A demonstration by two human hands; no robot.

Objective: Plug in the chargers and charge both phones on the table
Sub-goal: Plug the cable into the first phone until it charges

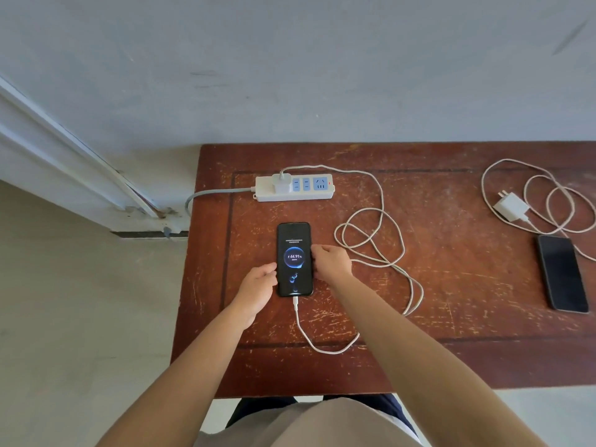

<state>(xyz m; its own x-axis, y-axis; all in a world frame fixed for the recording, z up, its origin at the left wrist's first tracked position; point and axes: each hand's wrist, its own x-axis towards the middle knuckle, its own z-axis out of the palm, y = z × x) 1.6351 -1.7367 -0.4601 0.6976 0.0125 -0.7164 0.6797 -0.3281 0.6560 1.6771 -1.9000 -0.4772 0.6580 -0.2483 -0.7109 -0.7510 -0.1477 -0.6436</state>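
Looking down from the head camera, we stand at a worn wooden table (451,285). Our left hand (259,282) and right hand (329,261) pinch the long edges of the first phone (294,259), one on each side, fingers curled against its sides. It lies flat and face up near the table's left part, its long axis running away from us, top end toward the power strip (295,188). Its screen shows a charging animation, and its cable (380,253) enters the end nearest us.

That cable loops right, then back to the first charger (281,185), seated in the strip's leftmost socket.

Far right lies the second phone (562,273), screen dark, long axis also roughly away from us, leaning slightly. Just beyond it the second charger (512,207) rests unplugged, prongs pointing up-left, amid its coiled cable (548,201).

We judge the risks as these: shifting the held phone could tug its plug loose, and reaching right could snag the slack loops, dragging the strip.
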